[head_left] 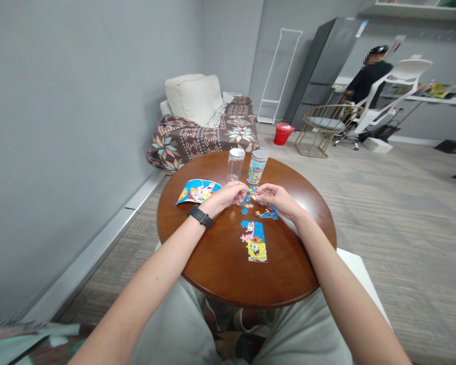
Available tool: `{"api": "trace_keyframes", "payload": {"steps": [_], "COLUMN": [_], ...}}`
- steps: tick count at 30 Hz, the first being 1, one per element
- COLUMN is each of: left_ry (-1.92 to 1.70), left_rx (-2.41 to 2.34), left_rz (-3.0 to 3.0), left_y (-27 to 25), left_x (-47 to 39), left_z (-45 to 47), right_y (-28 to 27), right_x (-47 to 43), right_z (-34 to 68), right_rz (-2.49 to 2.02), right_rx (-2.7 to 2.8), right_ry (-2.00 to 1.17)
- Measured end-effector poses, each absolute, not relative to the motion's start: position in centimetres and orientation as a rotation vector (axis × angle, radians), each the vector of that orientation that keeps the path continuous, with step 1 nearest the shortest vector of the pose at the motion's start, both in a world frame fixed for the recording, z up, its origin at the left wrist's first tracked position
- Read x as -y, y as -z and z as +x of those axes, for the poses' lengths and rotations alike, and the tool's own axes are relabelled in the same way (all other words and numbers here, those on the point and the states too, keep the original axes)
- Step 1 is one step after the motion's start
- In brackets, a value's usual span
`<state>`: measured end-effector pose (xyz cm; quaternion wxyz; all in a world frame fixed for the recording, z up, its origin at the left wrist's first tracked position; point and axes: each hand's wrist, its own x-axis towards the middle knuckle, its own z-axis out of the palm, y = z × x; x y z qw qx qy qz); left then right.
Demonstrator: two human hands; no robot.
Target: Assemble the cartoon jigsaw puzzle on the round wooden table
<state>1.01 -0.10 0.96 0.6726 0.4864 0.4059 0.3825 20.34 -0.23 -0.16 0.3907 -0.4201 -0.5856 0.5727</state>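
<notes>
Both of my hands are over loose jigsaw puzzle pieces (244, 211) on the round brown table (213, 253). My left hand (234, 192) has curled fingers at the left of the pile; whatever is in them is hidden. From the right, my right hand (276, 196) pinches at a small puzzle piece with its fingertips. Below the hands lies a joined puzzle section (255, 242) showing a yellow and a pink cartoon figure. More pieces (268, 213) lie under my right hand. Beside my left wrist is a curled picture sheet (198, 190).
A clear jar (235, 165) and a jar with a cartoon label (257, 166) stand behind my hands. Beyond the table are a covered sofa (220, 129), a red bin (283, 133) and a gold wire chair (325, 124). A person (370, 76) in black is near the counter.
</notes>
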Motion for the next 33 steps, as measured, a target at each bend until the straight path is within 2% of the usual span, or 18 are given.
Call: {"api": "trace_keyframes", "payload": {"steps": [13,33], "left_ry": [-0.702,-0.701], "left_rx": [-0.954,-0.915], "left_rz": [1.214,1.148], "left_y": [-0.5,-0.7], "left_x": [0.5,0.8], "left_z": [1.1,0.9], "right_y": [0.8,1.5], "right_x": [0.0,-0.2], "right_z": [20.4,19.9], "right_rz": [-0.994,-0.866], "right_rx": [1.506,1.455], "right_ry": [-1.496,-1.556]}}
